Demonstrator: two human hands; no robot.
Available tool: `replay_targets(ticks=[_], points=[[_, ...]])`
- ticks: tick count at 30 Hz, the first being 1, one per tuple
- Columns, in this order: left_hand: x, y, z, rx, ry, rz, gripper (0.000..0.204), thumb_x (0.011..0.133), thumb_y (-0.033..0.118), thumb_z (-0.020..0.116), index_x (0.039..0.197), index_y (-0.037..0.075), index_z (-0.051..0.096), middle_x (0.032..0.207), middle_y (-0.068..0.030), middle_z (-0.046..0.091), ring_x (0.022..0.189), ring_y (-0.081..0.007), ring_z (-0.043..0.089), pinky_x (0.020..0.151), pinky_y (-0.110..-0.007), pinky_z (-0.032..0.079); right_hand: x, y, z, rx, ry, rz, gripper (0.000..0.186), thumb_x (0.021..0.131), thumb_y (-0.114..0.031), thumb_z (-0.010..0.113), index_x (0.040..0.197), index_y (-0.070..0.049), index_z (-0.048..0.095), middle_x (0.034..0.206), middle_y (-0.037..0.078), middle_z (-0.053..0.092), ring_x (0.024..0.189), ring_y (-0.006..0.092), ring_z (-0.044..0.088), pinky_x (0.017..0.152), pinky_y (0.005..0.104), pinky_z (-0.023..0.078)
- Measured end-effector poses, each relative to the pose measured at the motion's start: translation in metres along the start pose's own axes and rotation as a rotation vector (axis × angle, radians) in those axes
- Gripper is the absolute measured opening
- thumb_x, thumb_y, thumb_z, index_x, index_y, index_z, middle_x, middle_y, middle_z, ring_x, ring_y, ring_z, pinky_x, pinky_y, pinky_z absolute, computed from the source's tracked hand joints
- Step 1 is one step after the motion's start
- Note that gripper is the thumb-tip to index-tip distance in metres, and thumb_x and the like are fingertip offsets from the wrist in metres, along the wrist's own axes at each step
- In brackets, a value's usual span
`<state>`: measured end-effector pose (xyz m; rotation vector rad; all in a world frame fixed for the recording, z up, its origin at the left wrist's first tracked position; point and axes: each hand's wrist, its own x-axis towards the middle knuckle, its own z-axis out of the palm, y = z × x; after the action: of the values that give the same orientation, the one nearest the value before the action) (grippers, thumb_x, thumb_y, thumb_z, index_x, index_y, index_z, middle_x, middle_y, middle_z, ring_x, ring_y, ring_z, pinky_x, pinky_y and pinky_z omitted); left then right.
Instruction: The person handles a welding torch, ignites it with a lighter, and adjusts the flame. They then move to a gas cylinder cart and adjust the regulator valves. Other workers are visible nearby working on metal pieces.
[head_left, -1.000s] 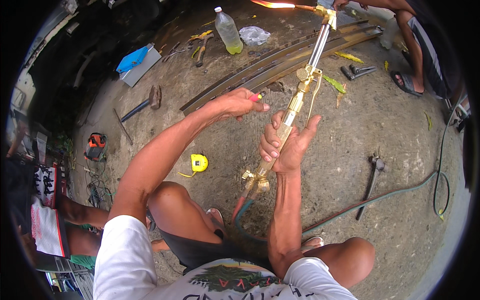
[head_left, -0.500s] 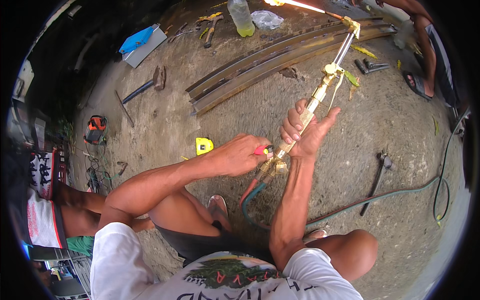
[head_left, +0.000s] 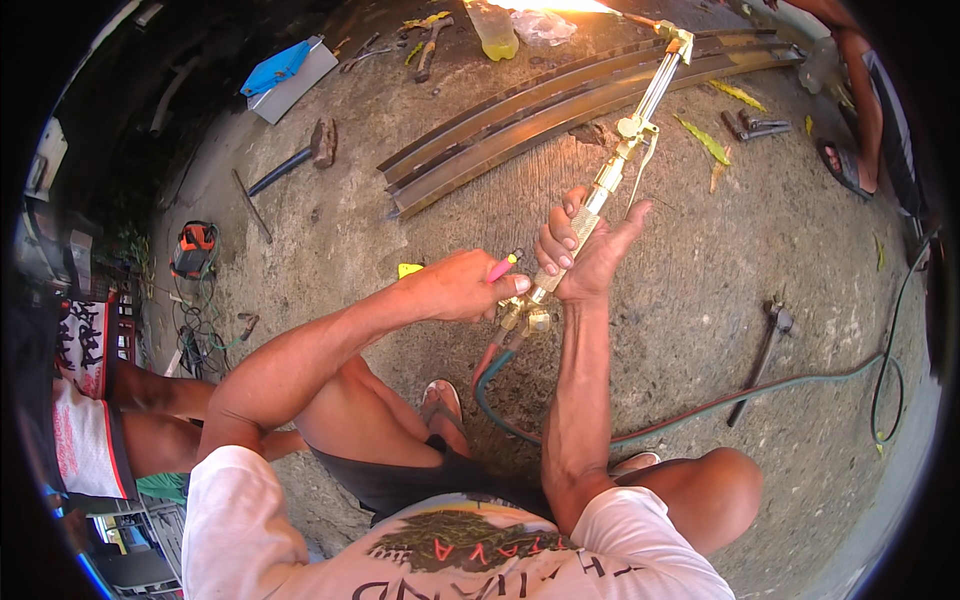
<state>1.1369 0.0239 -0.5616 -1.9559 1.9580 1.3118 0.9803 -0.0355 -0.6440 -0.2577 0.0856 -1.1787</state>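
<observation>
A brass cutting torch (head_left: 606,178) slants up and away, its handle wrapped by the fingers of my right hand (head_left: 588,248), with the thumb stretched out to the side. From its tip at the top edge a bright orange flame (head_left: 565,5) streams left. My left hand (head_left: 462,285) is closed around a pink lighter (head_left: 503,267), and its thumb and fingertips are at the brass valves (head_left: 525,315) at the torch's base. A red and a teal hose (head_left: 490,375) leave that base. Partly behind my left forearm shows a yellow tape measure (head_left: 409,270).
Long steel channels (head_left: 560,120) lie beyond the torch. Hammers (head_left: 322,145) (head_left: 775,325) rest on the concrete at both sides. A plastic bottle (head_left: 492,32) and a clear bag (head_left: 543,28) are near the flame. Other people's legs (head_left: 868,110) (head_left: 150,435) show at right and left.
The flame has grown larger and brighter. The torch and my right hand have shifted left. My left hand has moved slightly left and up, and the lighter now tilts upward.
</observation>
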Motion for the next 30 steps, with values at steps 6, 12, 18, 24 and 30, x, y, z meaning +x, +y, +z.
replay_targets(ticks=[6,12,18,24,30], points=[[0.015,0.010,-0.035,0.224,0.436,0.187,0.052,0.101,0.047,0.054,0.084,-0.002,0.061,0.067,-0.0175,0.060,0.064,-0.0364,0.061,0.064,-0.048,0.048,0.001,0.023,-0.002,-0.041,0.010,0.092,0.086,0.083,-0.092,0.020,0.086,-0.011,0.049,0.053,-0.004,0.035,0.035,0.0063,0.032,0.030,0.0234,0.031],[0.078,0.023,-0.045,0.455,0.952,0.468,0.037,0.093,0.034,0.063,0.102,-0.001,0.055,0.083,-0.0202,0.062,0.077,-0.0394,0.065,0.069,-0.047,0.052,-0.001,0.058,-0.008,-0.029,-0.021,0.238,0.089,0.081,-0.094,0.016,0.082,-0.012,0.049,0.052,-0.002,0.037,0.035,0.0104,0.033,0.032,0.0259,0.031],[0.122,0.024,-0.029,0.760,1.122,0.449,0.042,0.096,0.043,0.056,0.082,0.003,0.058,0.071,-0.0130,0.060,0.062,-0.0268,0.066,0.053,-0.042,0.052,-0.005,0.059,-0.021,-0.038,0.100,0.199,0.089,0.080,-0.095,0.020,0.083,-0.012,0.051,0.051,-0.003,0.037,0.035,0.0083,0.033,0.032,0.0239,0.030],[0.136,0.061,-0.013,0.578,0.973,0.317,0.047,0.098,0.040,0.053,0.073,0.002,0.068,0.064,-0.0161,0.067,0.058,-0.0292,0.070,0.049,-0.042,0.054,-0.012,0.052,-0.043,0.005,0.143,0.144,0.094,0.076,-0.097,0.031,0.093,-0.007,0.054,0.051,-0.004,0.037,0.035,0.0076,0.036,0.031,0.0226,0.031],[0.152,0.057,-0.008,0.561,0.926,0.332,0.036,0.095,0.030,0.055,0.077,0.003,0.070,0.067,-0.0214,0.068,0.063,-0.0331,0.072,0.052,-0.044,0.056,-0.013,0.050,-0.047,0.004,0.216,0.141,0.094,0.077,-0.097,0.026,0.084,-0.008,0.053,0.050,-0.003,0.037,0.036,0.0104,0.037,0.033,0.0249,0.031]])
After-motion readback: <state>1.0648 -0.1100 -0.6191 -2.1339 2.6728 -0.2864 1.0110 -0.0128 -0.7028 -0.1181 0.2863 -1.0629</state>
